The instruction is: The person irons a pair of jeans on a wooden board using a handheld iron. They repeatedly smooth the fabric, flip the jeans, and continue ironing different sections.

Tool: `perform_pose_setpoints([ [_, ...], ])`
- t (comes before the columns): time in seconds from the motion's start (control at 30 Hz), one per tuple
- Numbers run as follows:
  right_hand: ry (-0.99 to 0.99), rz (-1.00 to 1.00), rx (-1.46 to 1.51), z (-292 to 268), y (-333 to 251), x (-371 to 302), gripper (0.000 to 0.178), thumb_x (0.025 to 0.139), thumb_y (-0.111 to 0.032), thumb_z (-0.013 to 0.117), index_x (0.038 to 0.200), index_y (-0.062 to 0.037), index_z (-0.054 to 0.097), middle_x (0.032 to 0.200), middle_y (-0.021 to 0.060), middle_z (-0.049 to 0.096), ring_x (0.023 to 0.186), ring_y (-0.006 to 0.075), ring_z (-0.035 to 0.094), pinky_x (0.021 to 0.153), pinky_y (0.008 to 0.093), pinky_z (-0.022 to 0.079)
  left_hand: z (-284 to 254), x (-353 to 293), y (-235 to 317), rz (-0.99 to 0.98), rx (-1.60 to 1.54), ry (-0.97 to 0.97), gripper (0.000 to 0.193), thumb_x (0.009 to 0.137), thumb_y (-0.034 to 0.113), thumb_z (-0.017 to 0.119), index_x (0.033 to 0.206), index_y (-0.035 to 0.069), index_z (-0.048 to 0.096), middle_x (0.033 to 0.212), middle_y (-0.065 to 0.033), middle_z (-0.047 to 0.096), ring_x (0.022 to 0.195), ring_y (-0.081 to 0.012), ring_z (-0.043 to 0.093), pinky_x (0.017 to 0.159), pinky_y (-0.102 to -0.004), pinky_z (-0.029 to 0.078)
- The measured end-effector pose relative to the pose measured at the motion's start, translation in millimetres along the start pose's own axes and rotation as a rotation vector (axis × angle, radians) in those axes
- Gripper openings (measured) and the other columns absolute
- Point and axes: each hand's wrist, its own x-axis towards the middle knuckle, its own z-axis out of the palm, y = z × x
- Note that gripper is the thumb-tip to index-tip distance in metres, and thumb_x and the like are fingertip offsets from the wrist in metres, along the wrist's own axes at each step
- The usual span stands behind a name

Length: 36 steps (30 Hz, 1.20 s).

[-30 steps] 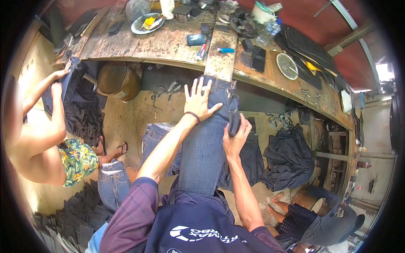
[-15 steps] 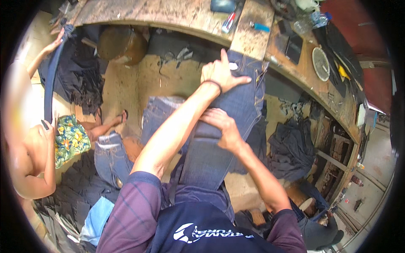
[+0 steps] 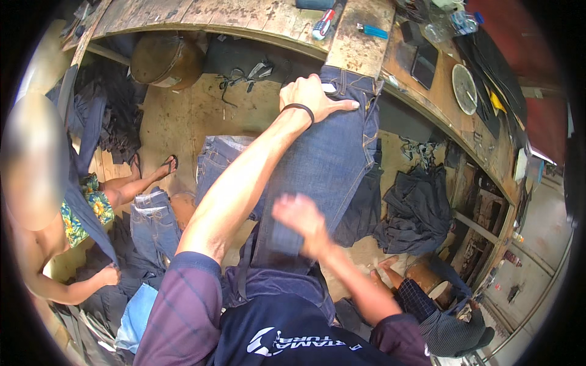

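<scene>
A pair of dark blue jeans point(image 3: 332, 143) stretches from a wooden plank at the bench down to my lap, its waistband at the far end. At the waistband, my left hand point(image 3: 308, 100) presses on the jeans, its fingers bent round the left edge and its thumb pointing right across the cloth. A small white patch shows beside its knuckles. My right hand point(image 3: 299, 219) is over the lower leg of the jeans, smeared by motion, so its fingers cannot be made out.
A red-and-white cutter point(image 3: 323, 25) and a blue lighter point(image 3: 372, 32) lie on the workbench point(image 3: 244, 15), with a phone point(image 3: 425, 66) farther right. A co-worker point(image 3: 46, 244) sits at left holding dark cloth. Folded jeans point(image 3: 152, 226) and dark garment piles point(image 3: 418, 204) surround me.
My right hand has slid down the jeans toward me. My left hand's outstretched index finger has curled in at the waistband. The co-worker has pulled the dark cloth downward.
</scene>
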Motion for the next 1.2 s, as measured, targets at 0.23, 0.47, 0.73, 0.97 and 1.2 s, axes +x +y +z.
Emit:
perform_pose_setpoints([
  [0.23, -0.204, -0.114, -0.035, -21.9, 21.2, 1.2, 0.055, 0.085, -0.010, 0.077, 0.140, -0.0092, 0.075, 0.148, 0.0147, 0.072, 0.143, 0.0346, 0.064, 0.126, 0.0536, 0.043, -0.4, 0.4, -0.1, -0.020, 0.015, 0.033, 0.121, 0.062, 0.096, 0.082, 0.128, -0.005, 0.074, 0.120, -0.0256, 0.080, 0.118, -0.0384, 0.078, 0.100, -0.0487, 0.062],
  [0.47, -0.109, 0.158, 0.239, 8.7, -21.6, -42.5, 0.069, 0.072, -0.007, 0.069, 0.141, -0.0094, 0.077, 0.147, 0.0118, 0.074, 0.149, 0.0304, 0.061, 0.129, 0.0514, 0.040, 6.4, 4.6, -3.3, -0.015, 0.041, 0.026, 0.125, 0.062, 0.100, 0.076, 0.127, -0.006, 0.073, 0.120, -0.0263, 0.080, 0.115, -0.0392, 0.078, 0.099, -0.0498, 0.061],
  [0.73, 0.135, 0.068, -0.032, -64.5, 11.3, 47.5, 0.064, 0.081, -0.021, 0.083, 0.143, -0.0102, 0.074, 0.153, 0.0134, 0.070, 0.148, 0.0314, 0.061, 0.129, 0.0522, 0.041, 9.9, 2.9, -2.8, -0.004, 0.066, 0.102, 0.119, 0.062, 0.098, 0.079, 0.124, -0.003, 0.076, 0.116, -0.0252, 0.081, 0.110, -0.0395, 0.080, 0.097, -0.0504, 0.062],
  [0.97, -0.160, 0.089, 0.247, -34.7, -7.3, -19.1, 0.082, 0.069, 0.010, 0.068, 0.148, -0.0106, 0.071, 0.152, 0.0136, 0.070, 0.151, 0.0303, 0.059, 0.131, 0.0503, 0.039, 8.3, 6.9, -2.6, -0.001, 0.091, 0.114, 0.120, 0.062, 0.099, 0.077, 0.124, -0.003, 0.075, 0.114, -0.0242, 0.082, 0.109, -0.0386, 0.080, 0.096, -0.0497, 0.063],
  [1.2, -0.214, 0.237, 0.357, -19.6, -22.9, -50.5, 0.079, 0.068, 0.007, 0.067, 0.144, -0.0092, 0.073, 0.153, 0.0132, 0.069, 0.150, 0.0307, 0.059, 0.131, 0.0513, 0.038, 11.0, 6.1, -0.1, 0.002, 0.125, 0.095, 0.125, 0.066, 0.099, 0.075, 0.137, -0.004, 0.069, 0.124, -0.0244, 0.079, 0.118, -0.0404, 0.077, 0.103, -0.0531, 0.060],
])
